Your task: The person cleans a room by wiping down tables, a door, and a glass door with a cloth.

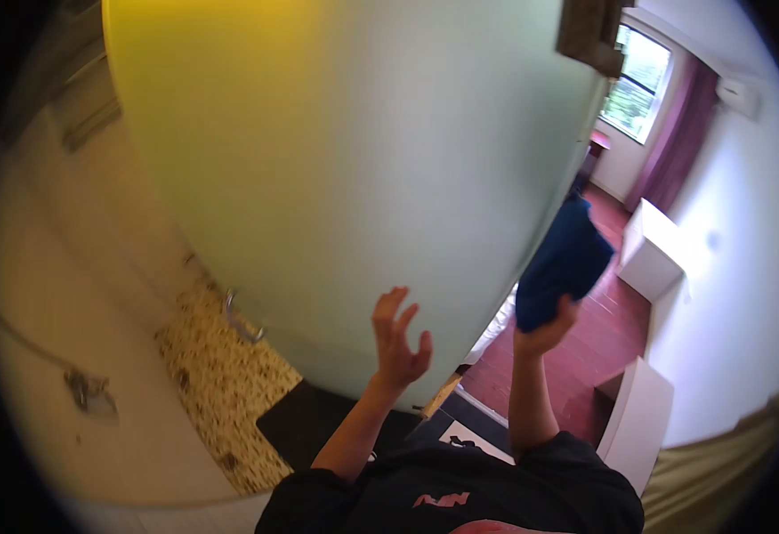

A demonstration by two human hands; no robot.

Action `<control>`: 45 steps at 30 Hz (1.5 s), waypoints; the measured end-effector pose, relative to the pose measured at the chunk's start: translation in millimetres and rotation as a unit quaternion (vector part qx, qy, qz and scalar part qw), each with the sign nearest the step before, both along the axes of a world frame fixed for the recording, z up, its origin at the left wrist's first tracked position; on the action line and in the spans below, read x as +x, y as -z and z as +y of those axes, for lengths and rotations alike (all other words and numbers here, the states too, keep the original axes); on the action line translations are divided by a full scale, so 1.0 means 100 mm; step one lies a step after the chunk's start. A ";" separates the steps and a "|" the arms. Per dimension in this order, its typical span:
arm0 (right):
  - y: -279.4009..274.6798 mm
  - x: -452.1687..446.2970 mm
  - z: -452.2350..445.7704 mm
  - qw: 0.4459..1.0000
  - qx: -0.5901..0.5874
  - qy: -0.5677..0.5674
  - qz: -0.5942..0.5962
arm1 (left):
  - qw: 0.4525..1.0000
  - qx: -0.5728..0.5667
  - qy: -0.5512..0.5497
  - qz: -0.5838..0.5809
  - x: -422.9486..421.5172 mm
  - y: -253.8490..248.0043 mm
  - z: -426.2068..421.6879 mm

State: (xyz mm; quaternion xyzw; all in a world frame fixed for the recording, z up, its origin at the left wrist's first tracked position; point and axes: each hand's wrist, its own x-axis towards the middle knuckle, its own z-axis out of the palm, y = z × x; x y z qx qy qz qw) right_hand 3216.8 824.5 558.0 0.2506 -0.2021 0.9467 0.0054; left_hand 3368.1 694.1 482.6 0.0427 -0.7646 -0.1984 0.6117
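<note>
A large frosted glass door (345,196) fills the middle of the view. In front of its lower part is my left hand (401,343), raised with the fingers apart and nothing in them. I cannot tell whether it touches the glass. My right hand (546,333) grips a dark blue cloth (564,262) at its lower end. The cloth stands up from the hand beside the door's right edge, and the fingers behind it are partly hidden.
A curved metal handle (240,320) sits low on the door's left side. Speckled tan flooring (216,387) and a dark mat (322,423) lie below. Right of the door are a reddish wooden floor (585,334), white cabinets (652,245), a purple curtain (678,133) and a window (637,84).
</note>
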 end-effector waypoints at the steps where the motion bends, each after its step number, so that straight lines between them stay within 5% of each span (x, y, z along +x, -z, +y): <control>1: -0.22 0.15 -0.06 0.949 0.147 0.205 0.191 | 1.000 0.001 -0.014 0.002 0.05 -0.05 -0.12; 2: -0.42 0.30 -0.16 0.801 0.292 0.387 0.351 | 1.000 -0.004 0.018 0.005 0.07 -0.11 -0.22; 3: -0.54 0.41 -0.21 0.574 0.423 0.525 0.466 | 1.000 -0.024 -0.005 0.003 0.07 -0.18 -0.27; 5: -0.50 0.42 -0.39 0.483 0.457 0.571 0.482 | 0.999 -0.052 0.004 0.002 0.08 -0.24 -0.36; 9: -1.17 0.31 -0.28 0.385 0.455 0.582 0.553 | 0.997 -0.069 -0.007 -0.015 -0.04 -0.18 -0.53; 11: -1.63 0.34 -0.34 0.407 0.440 0.592 0.538 | 0.992 -0.115 -0.055 -0.017 -0.09 -0.10 -0.61; 15: -1.46 0.39 -0.56 0.422 0.439 0.594 0.526 | 0.985 -0.153 -0.075 0.004 -0.20 0.07 -0.75; 18: -0.37 0.45 -0.55 0.208 0.408 0.559 0.691 | 0.989 -0.131 -0.035 0.065 -0.23 0.11 -0.81; 19: 0.05 0.32 -0.46 0.293 0.434 0.425 0.738 | 0.988 -0.131 -0.012 0.084 -0.22 0.18 -0.87; 20: -0.01 0.31 -0.37 0.290 0.447 0.385 0.754 | 0.987 -0.154 -0.012 0.046 -0.16 0.24 -0.91; 23: -0.38 0.25 -0.29 0.239 0.375 0.460 0.769 | 0.986 -0.166 -0.031 -0.005 -0.05 0.40 -1.01; 28: -1.57 0.32 -0.26 0.298 0.429 0.593 0.612 | 0.981 -0.184 -0.063 0.003 -0.08 0.39 -1.00; 32: -1.42 0.30 -0.39 0.313 0.426 0.586 0.614 | 0.980 -0.182 -0.078 0.021 -0.07 0.37 -1.01; 35: -0.77 0.28 -0.40 0.197 0.385 0.476 0.766 | 0.981 -0.174 -0.077 0.020 -0.10 0.43 -1.05; 39: -1.17 0.21 -0.33 0.113 0.377 0.487 0.780 | 0.991 -0.111 -0.004 0.074 0.02 0.34 -1.06; 43: -2.17 0.34 -0.46 0.285 0.442 0.585 0.618 | 0.986 -0.092 -0.100 0.093 0.25 -0.05 -1.43; 45: -2.06 0.44 -0.67 0.338 0.421 0.636 0.552 | 0.984 -0.088 -0.117 0.101 0.36 -0.26 -1.71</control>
